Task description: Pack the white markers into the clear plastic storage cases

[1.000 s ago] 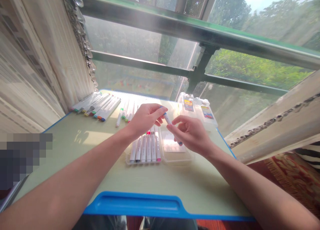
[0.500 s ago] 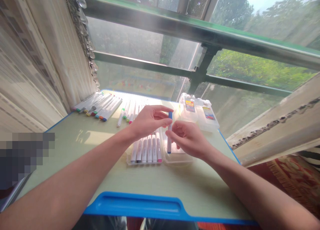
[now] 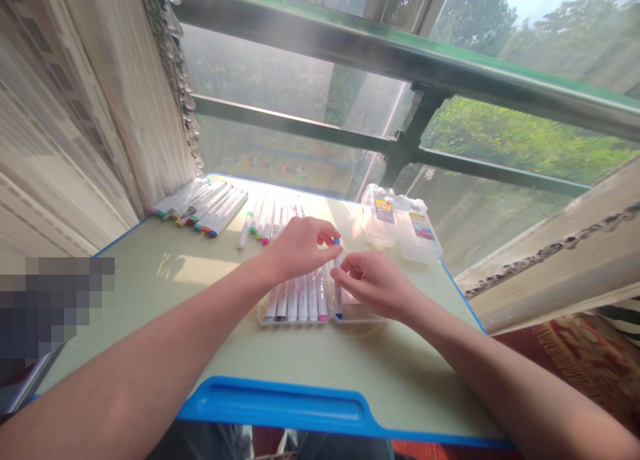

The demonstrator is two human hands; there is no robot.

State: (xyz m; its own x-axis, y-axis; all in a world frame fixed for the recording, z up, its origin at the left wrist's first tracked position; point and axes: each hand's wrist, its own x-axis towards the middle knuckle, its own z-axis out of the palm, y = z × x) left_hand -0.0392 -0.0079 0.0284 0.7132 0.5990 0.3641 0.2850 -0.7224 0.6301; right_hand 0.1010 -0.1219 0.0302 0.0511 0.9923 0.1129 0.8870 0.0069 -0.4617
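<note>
A white marker with blue ends (image 3: 339,303) stands lengthwise at the left side of the open clear case's right half (image 3: 365,321). My left hand (image 3: 300,248) pinches its far blue end between thumb and fingers. Lower on the barrel, my right hand (image 3: 377,283) grips the same marker with thumb and curled fingers. Several white markers (image 3: 303,303) lie side by side in the case's left half, one with a pink end, another with a black one. My left hand partly covers their far ends.
Several loose markers (image 3: 220,210) lie at the table's far left, with another row (image 3: 267,220) behind my left hand. Two closed clear cases (image 3: 420,240) with labels stand at the back right. A blue tray ledge (image 3: 280,407) edges the table's front; a window rises behind.
Both hands have lowered the blue-ended marker slightly toward me, down into the right half of the case. The view has shifted a little.
</note>
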